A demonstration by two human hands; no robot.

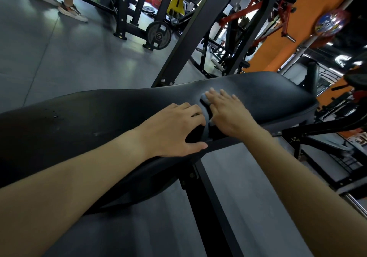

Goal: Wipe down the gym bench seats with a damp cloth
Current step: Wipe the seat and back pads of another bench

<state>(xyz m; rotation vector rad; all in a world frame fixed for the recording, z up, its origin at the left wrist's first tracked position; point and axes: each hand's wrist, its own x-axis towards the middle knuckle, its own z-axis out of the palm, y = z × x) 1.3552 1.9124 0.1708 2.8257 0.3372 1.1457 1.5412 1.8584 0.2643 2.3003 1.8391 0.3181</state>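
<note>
A long black padded gym bench point(99, 117) runs across the view, made of two pads that meet at a gap in the middle. My left hand point(176, 127) grips the end of the left pad at that gap, fingers curled over its edge and thumb along its near side. My right hand point(226, 114) lies flat with straight fingers on the right pad point(278, 96), pressing a small grey cloth point(205, 100) that shows only at the fingertips and beside the thumb. The pad surface past my fingers shows a dull damp sheen.
The bench's black steel frame point(210, 197) runs below toward me. A black upright post point(200, 28) rises behind the bench. A plate rack with a weight plate point(158, 35) stands on the grey floor at the back. A person's legs in trainers point(69, 8) are at top left. Orange machines stand at right.
</note>
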